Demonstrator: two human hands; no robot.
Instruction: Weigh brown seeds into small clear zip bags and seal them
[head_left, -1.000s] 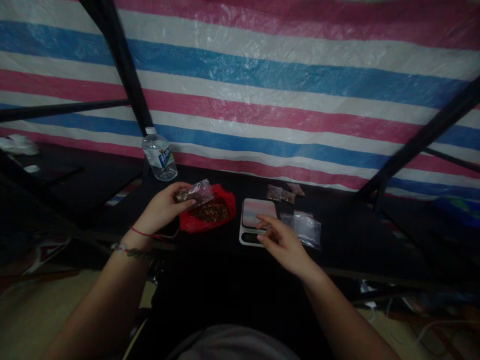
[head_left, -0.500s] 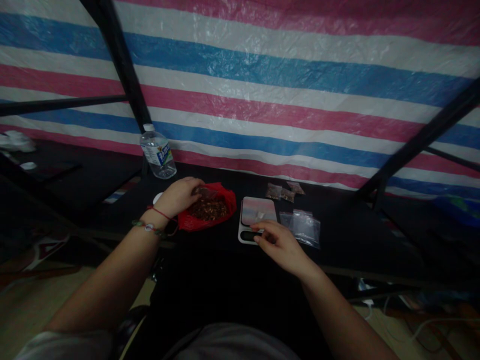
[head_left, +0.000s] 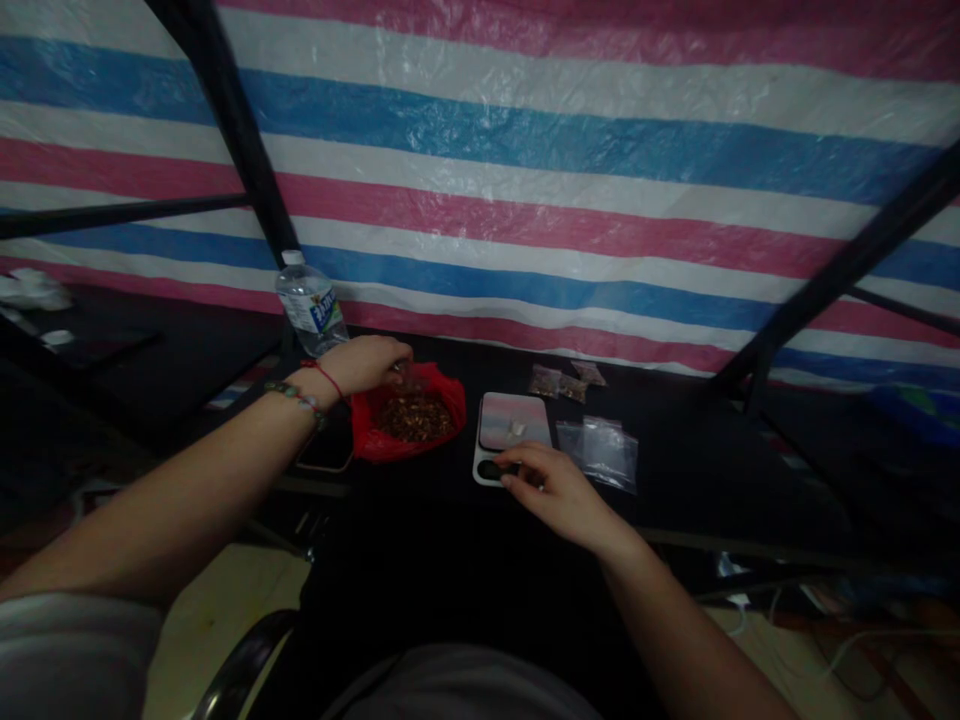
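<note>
Bottle label unreadable; left hand at red bag

The scene is dim overall. The only brightness comes through the striped tarp behind the table, which glows as if lit from outside and carries soft sheen on its wrinkles. The black table swallows nearly all detail and merges with the dark lower frame. Both forearms catch weak, flat light with no sharp shadows. The scale mirrors the tarp's pink and pale bands. Wide-angle distortion bends the black poles and stripes toward the edges. Fine detail is soft and grainy, and the corners are murky.
</note>
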